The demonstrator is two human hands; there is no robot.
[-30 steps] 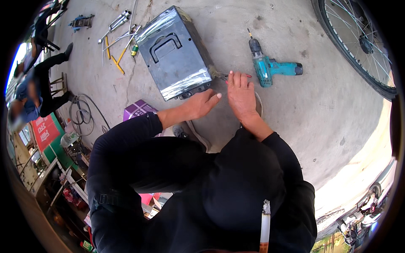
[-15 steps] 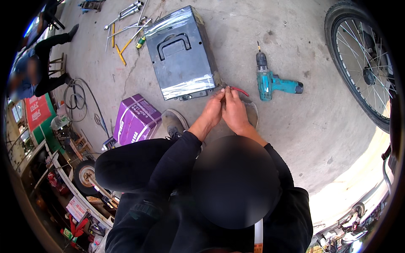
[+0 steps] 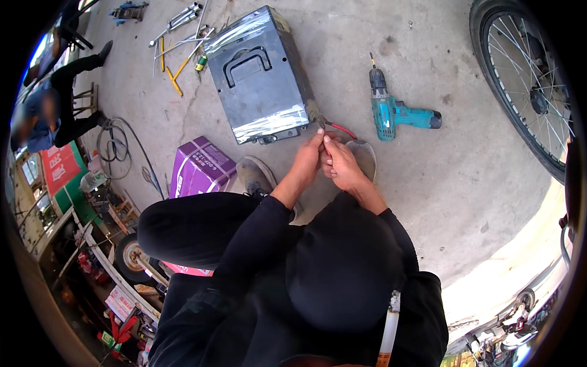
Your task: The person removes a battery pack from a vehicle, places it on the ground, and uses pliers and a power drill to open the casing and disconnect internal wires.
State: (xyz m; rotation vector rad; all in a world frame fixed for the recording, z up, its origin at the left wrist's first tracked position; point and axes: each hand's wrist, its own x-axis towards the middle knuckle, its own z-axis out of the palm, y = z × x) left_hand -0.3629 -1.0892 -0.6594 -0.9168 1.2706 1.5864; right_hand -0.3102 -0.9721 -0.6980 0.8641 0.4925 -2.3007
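A black battery case (image 3: 263,76) with a fold-down handle and clear tape on its ends lies on the concrete floor before me. Both hands meet just off its near right corner. My left hand (image 3: 306,162) is closed, its thumb and fingertips pinched by the corner; what they pinch is too small to name. Beside it my right hand (image 3: 344,168) has curled fingers, closed on something mostly hidden. From between the fingertips and the corner a curved red piece (image 3: 343,129) sticks out to the right; whether it is a tool handle or a wire I cannot tell.
A teal cordless drill (image 3: 391,115) lies at right, a spoked wheel (image 3: 520,79) beyond it. Wrenches and yellow-handled tools (image 3: 177,73) lie at far left. A purple carton (image 3: 199,165) stands by my left shoe (image 3: 254,176). Another person (image 3: 52,113) sits at left. A cigarette (image 3: 389,330) juts in below.
My right hand's fingers, stretched beside the left ones before, are now curled, and the hand sits slightly lower. More of the red piece shows. The case appears shifted slightly left and up.
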